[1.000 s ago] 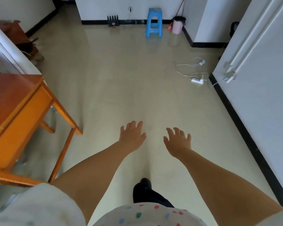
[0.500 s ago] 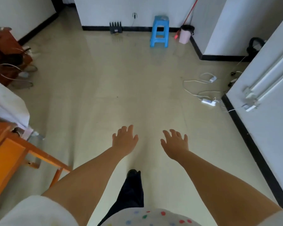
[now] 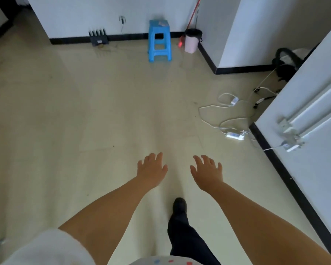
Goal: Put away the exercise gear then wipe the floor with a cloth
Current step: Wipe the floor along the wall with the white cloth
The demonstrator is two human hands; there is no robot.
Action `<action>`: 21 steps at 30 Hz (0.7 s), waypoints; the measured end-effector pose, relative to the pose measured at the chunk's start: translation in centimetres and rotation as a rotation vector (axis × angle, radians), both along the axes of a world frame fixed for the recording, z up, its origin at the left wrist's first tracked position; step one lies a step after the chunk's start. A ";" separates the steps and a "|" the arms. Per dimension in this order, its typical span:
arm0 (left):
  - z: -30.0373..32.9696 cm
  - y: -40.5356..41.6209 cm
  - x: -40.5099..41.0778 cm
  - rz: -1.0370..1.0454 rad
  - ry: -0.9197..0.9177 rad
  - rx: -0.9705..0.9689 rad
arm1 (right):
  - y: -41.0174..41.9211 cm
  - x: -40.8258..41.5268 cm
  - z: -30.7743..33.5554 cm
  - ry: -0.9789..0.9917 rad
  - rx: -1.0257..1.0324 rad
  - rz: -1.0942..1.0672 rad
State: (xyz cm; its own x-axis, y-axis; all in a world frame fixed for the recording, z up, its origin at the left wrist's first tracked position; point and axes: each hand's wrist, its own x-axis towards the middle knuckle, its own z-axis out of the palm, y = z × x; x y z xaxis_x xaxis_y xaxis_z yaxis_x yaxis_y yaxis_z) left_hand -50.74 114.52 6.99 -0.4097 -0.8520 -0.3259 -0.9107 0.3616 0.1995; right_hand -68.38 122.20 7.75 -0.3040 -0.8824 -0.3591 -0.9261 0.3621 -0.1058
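My left hand (image 3: 152, 171) and my right hand (image 3: 206, 171) are stretched out side by side in front of me, palms down, fingers spread and straight. Neither holds anything. Both hover over the pale beige floor (image 3: 96, 115). No exercise gear and no cloth show in this view. My dark-trousered leg and shoe (image 3: 179, 207) step forward below the hands.
A blue plastic stool (image 3: 159, 41) stands by the far wall, with a pink bin (image 3: 191, 42) and a red-handled mop beside it. A black router (image 3: 98, 38) sits on the floor at the wall. White cables and a power strip (image 3: 235, 134) lie at right near a white door (image 3: 313, 119).
I have walked forward and turned right. The orange table and the items at left have passed out of view. The stool and cables are closer. Both hands stay open and empty.
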 end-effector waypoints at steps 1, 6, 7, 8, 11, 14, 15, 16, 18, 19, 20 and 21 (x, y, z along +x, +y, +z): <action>-0.3 -2.7 -1.5 -0.009 0.004 -0.015 | -2.7 -1.3 -0.5 0.008 -0.007 0.000; 0.3 -16.8 -8.1 0.053 0.034 -0.052 | -16.9 -8.7 -0.3 0.024 -0.032 0.059; 0.6 -19.3 -9.2 0.073 0.038 -0.052 | -19.5 -10.2 0.0 0.037 -0.036 0.074; 1.0 -21.8 -10.4 0.079 0.030 -0.063 | -22.3 -11.6 0.5 0.063 -0.032 0.082; 1.4 -28.7 -13.0 0.097 0.054 -0.051 | -29.9 -14.9 1.4 0.079 -0.016 0.092; 0.6 -35.0 -14.8 0.147 0.033 -0.019 | -36.8 -16.5 1.1 0.077 -0.014 0.139; 0.2 -37.3 -15.3 0.158 0.024 -0.001 | -39.2 -16.9 0.7 0.072 -0.011 0.158; -0.3 -39.8 -15.9 0.154 0.011 0.002 | -41.8 -17.3 0.2 0.072 -0.010 0.167; -0.7 -45.6 -17.1 0.124 0.011 -0.004 | -47.7 -18.5 -0.6 0.065 -0.014 0.161; -0.7 -48.7 -17.7 0.111 0.024 -0.011 | -50.8 -19.1 -0.8 0.061 -0.019 0.155; -0.6 -51.9 -18.2 0.103 0.035 -0.029 | -54.0 -19.7 -0.9 0.062 -0.028 0.147; -0.4 -55.2 -18.7 0.096 0.036 -0.051 | -57.3 -20.2 -0.8 0.067 -0.038 0.138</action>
